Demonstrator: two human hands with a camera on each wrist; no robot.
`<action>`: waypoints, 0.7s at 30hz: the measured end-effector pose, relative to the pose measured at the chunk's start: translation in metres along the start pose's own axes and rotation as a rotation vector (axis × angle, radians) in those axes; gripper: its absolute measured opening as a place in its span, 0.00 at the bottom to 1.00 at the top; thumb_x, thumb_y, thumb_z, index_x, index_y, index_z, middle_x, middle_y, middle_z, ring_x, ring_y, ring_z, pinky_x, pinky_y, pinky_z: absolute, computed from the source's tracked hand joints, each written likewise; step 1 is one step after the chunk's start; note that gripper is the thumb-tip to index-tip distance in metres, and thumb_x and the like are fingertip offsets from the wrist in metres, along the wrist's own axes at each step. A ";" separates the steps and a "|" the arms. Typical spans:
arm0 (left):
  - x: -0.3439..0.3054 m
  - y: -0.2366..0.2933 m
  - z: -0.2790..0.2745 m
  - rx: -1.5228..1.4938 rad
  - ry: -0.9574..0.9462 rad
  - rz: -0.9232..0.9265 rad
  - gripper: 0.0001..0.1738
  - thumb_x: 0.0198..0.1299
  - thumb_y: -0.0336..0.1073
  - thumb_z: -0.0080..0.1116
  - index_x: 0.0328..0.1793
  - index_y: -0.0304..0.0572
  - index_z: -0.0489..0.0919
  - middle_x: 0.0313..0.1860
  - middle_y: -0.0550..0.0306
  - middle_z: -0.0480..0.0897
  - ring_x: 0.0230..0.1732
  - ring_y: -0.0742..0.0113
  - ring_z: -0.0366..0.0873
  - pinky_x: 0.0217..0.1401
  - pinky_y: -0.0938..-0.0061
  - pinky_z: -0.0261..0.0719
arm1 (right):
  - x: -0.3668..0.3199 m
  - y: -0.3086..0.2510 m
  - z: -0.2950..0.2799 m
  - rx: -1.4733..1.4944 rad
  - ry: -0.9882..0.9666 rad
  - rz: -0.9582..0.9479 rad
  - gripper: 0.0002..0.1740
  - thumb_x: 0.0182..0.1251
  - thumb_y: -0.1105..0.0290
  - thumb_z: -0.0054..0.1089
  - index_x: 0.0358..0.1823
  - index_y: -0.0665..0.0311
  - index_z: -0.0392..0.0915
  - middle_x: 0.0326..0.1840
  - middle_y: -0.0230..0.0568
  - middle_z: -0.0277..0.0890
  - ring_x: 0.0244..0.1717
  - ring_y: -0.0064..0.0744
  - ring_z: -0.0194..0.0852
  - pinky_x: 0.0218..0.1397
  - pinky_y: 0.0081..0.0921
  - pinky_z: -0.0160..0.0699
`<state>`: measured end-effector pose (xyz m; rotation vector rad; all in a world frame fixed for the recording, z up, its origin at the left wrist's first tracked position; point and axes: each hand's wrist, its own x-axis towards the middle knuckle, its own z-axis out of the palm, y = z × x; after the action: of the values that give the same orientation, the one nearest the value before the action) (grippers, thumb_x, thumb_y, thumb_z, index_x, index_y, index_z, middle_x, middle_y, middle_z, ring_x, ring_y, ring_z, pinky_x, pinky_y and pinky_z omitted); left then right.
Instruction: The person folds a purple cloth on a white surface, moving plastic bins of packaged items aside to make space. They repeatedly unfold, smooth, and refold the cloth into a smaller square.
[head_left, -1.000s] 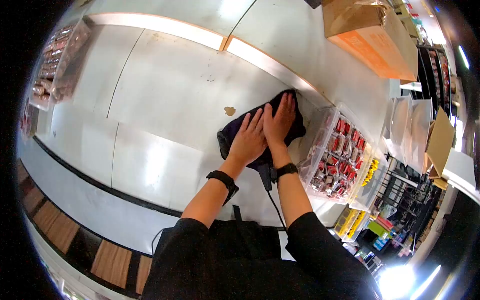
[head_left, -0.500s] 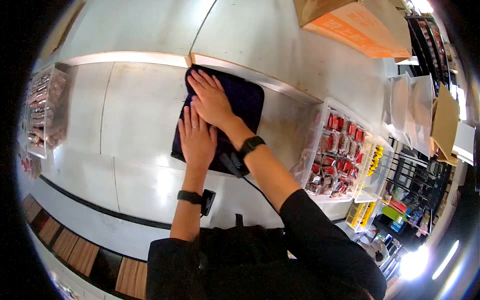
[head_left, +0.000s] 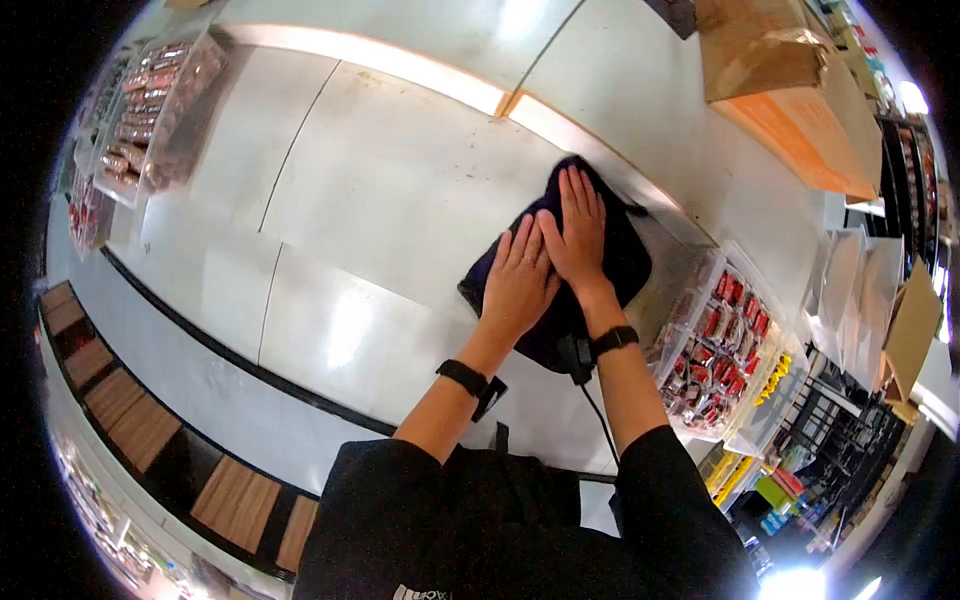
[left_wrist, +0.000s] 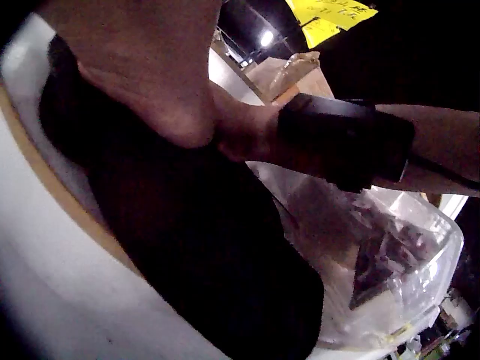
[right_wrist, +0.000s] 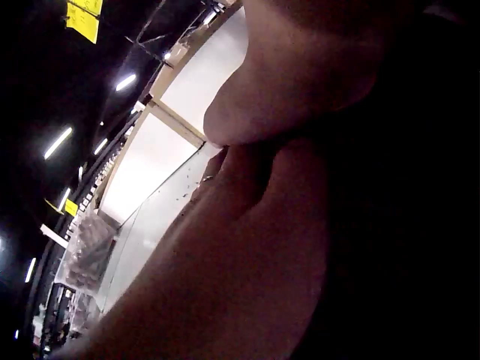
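A dark cloth (head_left: 626, 262) lies on the white shelf surface (head_left: 390, 190), reaching up to the raised ledge behind it. Both hands press on it with fingers extended and laid flat. My left hand (head_left: 518, 280) is on its left part, wearing a ring. Beside it, my right hand (head_left: 580, 238) rests further up the cloth, its thumb close against the left fingers. In the left wrist view the cloth (left_wrist: 217, 247) spreads dark beneath the hand. The right wrist view shows the left hand (right_wrist: 232, 247) close by; the cloth's details are lost in shadow there.
Right of the cloth stands a clear bin (head_left: 700, 350) of red-wrapped packets. Another clear bin (head_left: 150, 115) of brown packets is at the far left. A cardboard box (head_left: 790, 110) sits on the upper level behind the raised ledge (head_left: 400, 68).
Both hands slid the cloth left along the surface, where it lay spread flatter, then back right near the red-packet bin. It is bunched again now. The head view shifted too.
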<state>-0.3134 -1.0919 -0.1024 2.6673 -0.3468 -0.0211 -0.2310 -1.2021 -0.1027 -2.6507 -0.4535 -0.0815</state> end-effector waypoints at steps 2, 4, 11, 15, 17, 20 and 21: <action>0.011 -0.014 -0.003 0.012 0.064 -0.085 0.33 0.67 0.49 0.46 0.73 0.36 0.63 0.75 0.42 0.59 0.79 0.50 0.49 0.79 0.54 0.45 | 0.023 -0.015 0.007 0.009 -0.046 -0.036 0.33 0.68 0.57 0.46 0.71 0.69 0.60 0.75 0.51 0.55 0.77 0.49 0.47 0.77 0.48 0.41; 0.019 -0.028 -0.008 0.022 0.068 -0.123 0.34 0.66 0.49 0.47 0.73 0.36 0.62 0.76 0.42 0.59 0.79 0.50 0.49 0.79 0.54 0.45 | 0.044 -0.024 0.014 0.039 -0.067 -0.099 0.33 0.68 0.58 0.46 0.70 0.70 0.62 0.75 0.52 0.56 0.77 0.49 0.48 0.77 0.48 0.42; 0.007 -0.051 -0.025 -0.002 0.056 -0.250 0.37 0.66 0.47 0.48 0.76 0.36 0.57 0.78 0.44 0.55 0.80 0.52 0.46 0.79 0.55 0.44 | 0.057 -0.047 0.033 0.025 -0.054 -0.222 0.34 0.65 0.59 0.48 0.69 0.74 0.60 0.74 0.56 0.56 0.76 0.52 0.49 0.76 0.50 0.45; 0.001 -0.059 -0.031 0.056 0.054 -0.285 0.37 0.66 0.48 0.48 0.77 0.38 0.56 0.79 0.47 0.54 0.80 0.52 0.46 0.79 0.54 0.45 | 0.060 -0.063 0.043 0.004 -0.026 -0.187 0.35 0.64 0.59 0.49 0.69 0.74 0.60 0.74 0.57 0.55 0.75 0.53 0.49 0.75 0.51 0.46; 0.002 -0.062 -0.034 0.114 0.054 -0.310 0.37 0.66 0.48 0.47 0.77 0.38 0.56 0.79 0.47 0.54 0.80 0.52 0.46 0.78 0.54 0.46 | 0.061 -0.067 0.045 -0.018 -0.009 -0.167 0.35 0.63 0.60 0.50 0.69 0.74 0.60 0.74 0.56 0.54 0.75 0.53 0.49 0.75 0.51 0.47; -0.006 -0.072 -0.034 0.122 0.086 -0.335 0.36 0.67 0.47 0.46 0.77 0.38 0.56 0.79 0.46 0.54 0.80 0.51 0.47 0.78 0.54 0.45 | 0.069 -0.083 0.048 0.002 -0.099 -0.239 0.34 0.63 0.60 0.50 0.68 0.72 0.62 0.75 0.50 0.55 0.76 0.47 0.49 0.77 0.47 0.46; -0.010 -0.076 -0.035 0.127 0.115 -0.367 0.36 0.67 0.47 0.46 0.77 0.37 0.55 0.78 0.45 0.54 0.80 0.51 0.47 0.78 0.53 0.45 | 0.069 -0.093 0.053 0.075 -0.061 -0.234 0.33 0.63 0.61 0.50 0.68 0.70 0.62 0.75 0.49 0.55 0.76 0.45 0.48 0.77 0.45 0.45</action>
<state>-0.3021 -1.0081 -0.1040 2.8054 0.1862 0.0430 -0.1974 -1.0795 -0.1029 -2.5222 -0.7699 -0.0548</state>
